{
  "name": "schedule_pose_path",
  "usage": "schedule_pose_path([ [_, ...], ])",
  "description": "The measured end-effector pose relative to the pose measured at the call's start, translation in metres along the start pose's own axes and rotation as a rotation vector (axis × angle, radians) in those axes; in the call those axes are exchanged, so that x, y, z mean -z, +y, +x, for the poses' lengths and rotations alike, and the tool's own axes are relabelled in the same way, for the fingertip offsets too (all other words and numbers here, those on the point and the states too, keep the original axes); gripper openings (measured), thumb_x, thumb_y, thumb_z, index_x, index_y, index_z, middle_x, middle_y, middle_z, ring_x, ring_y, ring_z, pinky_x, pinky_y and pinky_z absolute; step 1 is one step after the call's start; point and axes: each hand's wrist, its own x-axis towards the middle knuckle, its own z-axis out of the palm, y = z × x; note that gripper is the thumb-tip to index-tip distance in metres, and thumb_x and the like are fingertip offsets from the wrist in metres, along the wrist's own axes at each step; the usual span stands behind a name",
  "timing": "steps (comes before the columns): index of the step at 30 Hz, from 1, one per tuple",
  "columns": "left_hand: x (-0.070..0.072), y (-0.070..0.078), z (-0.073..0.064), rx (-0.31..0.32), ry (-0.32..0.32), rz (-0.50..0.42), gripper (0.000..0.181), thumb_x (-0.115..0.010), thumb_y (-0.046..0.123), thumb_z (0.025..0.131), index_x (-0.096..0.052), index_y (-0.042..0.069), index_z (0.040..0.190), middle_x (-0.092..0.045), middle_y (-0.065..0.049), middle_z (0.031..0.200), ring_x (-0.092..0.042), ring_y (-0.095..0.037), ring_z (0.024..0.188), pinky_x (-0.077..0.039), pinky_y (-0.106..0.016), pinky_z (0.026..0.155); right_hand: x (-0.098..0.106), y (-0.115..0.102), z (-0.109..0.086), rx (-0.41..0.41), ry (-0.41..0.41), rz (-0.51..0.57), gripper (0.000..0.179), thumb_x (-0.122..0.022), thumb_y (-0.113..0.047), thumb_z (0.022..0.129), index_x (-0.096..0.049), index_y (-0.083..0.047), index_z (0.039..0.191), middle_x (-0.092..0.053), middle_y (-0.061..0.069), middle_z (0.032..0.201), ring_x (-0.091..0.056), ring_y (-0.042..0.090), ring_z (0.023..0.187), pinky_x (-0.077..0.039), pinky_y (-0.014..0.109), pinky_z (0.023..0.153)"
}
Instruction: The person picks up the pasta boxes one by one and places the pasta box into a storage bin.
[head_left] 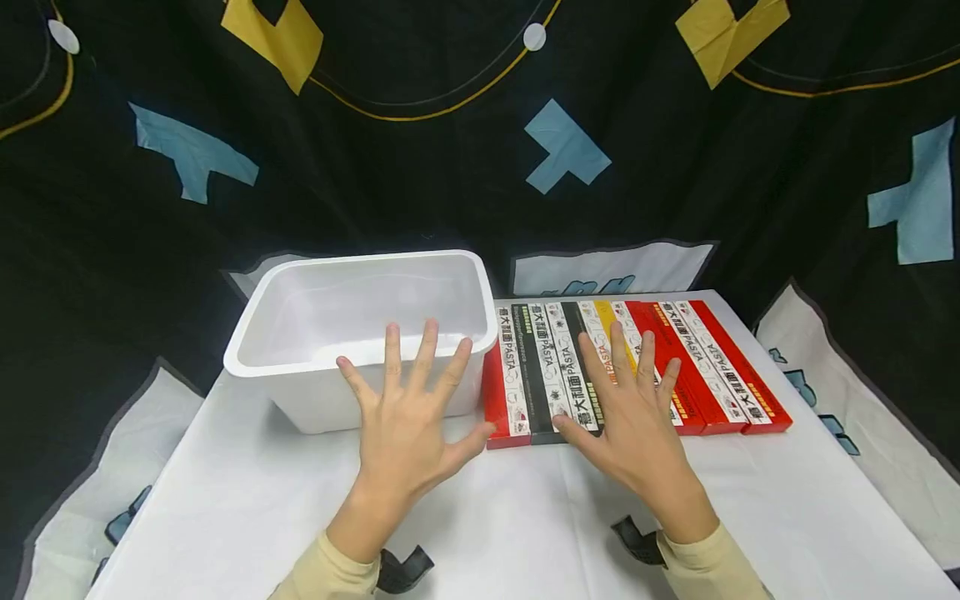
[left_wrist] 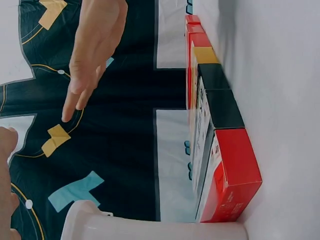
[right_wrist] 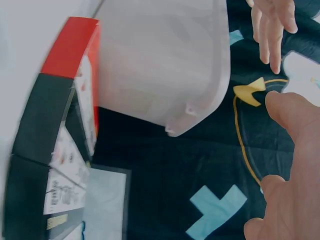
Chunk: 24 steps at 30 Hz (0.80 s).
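My left hand [head_left: 408, 429] is held above the table with its fingers spread, in front of a white plastic tub [head_left: 315, 404]. Nothing is in its grasp. To the right, my right hand [head_left: 637, 429] hovers with spread fingers over the near part of a row of pasta boxes. The row runs from a red box [head_left: 507, 441] beside the tub, through black boxes [head_left: 551, 437] and a yellow one [head_left: 603, 310], to more red boxes [head_left: 768, 423]. White printed panels show on their tops. The left wrist view shows the red end box [left_wrist: 240, 170] near the tub wall [left_wrist: 150, 230].
A white cloth covers the table [head_left: 525, 533]. Behind it hangs a black curtain [head_left: 420, 200] with blue and yellow shapes. Dark straps [head_left: 405, 571] show at both wrists. The tub's inside [head_left: 360, 312] shows bare white walls.
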Motion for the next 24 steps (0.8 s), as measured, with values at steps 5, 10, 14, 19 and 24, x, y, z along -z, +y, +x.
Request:
schedule_pose_path([
  [5, 0.007, -0.002, -0.003, 0.000, 0.032, -0.004, 0.089, -0.032, 0.081, 0.081, -0.028, 0.030, 0.154, -0.021, -0.012, 0.160, -0.008, -0.049, 0.143, 0.008, -0.082, 0.098, -0.002, 0.002, -0.004, 0.014, -0.009, 0.011, 0.097, -0.059, -0.070, 0.081, -0.011, -0.032, 0.157, 0.009, 0.004, 0.163, 0.016, 0.040, 0.144, 0.018, 0.067, 0.108],
  [10, 0.019, -0.006, -0.001, 0.007, 0.136, -0.027, 0.087, -0.041, 0.076, 0.081, -0.032, 0.028, 0.153, -0.025, -0.013, 0.158, -0.014, -0.049, 0.142, 0.002, -0.080, 0.103, -0.001, 0.004, -0.004, 0.030, 0.012, 0.021, 0.096, -0.059, -0.069, 0.082, -0.013, -0.030, 0.157, 0.008, 0.003, 0.163, 0.014, 0.040, 0.145, 0.014, 0.068, 0.109],
  [14, 0.028, -0.010, -0.003, 0.041, 0.198, -0.050, 0.087, -0.046, 0.073, 0.080, -0.034, 0.026, 0.152, -0.025, -0.013, 0.158, -0.017, -0.048, 0.142, -0.002, -0.079, 0.104, 0.000, 0.005, -0.005, 0.038, 0.030, 0.034, 0.095, -0.061, -0.066, 0.082, -0.015, -0.028, 0.157, 0.006, 0.005, 0.163, 0.013, 0.040, 0.145, 0.013, 0.068, 0.109],
  [19, 0.036, -0.013, -0.008, 0.109, 0.242, -0.086, 0.084, -0.039, 0.075, 0.085, -0.034, 0.024, 0.152, -0.023, -0.013, 0.159, -0.016, -0.047, 0.142, -0.005, -0.079, 0.104, 0.001, 0.006, -0.006, 0.047, 0.039, 0.037, 0.096, -0.062, -0.065, 0.081, -0.017, -0.026, 0.157, 0.002, 0.008, 0.163, 0.011, 0.040, 0.145, 0.012, 0.067, 0.110],
  [24, 0.033, -0.017, -0.013, 0.204, 0.276, -0.130, 0.085, -0.041, 0.075, 0.084, -0.036, 0.023, 0.151, -0.024, -0.012, 0.158, -0.019, -0.047, 0.142, -0.011, -0.079, 0.103, 0.000, 0.012, -0.007, 0.044, 0.041, 0.035, 0.096, -0.064, -0.065, 0.081, -0.017, -0.027, 0.156, 0.002, 0.007, 0.163, 0.005, 0.043, 0.145, 0.010, 0.068, 0.111],
])
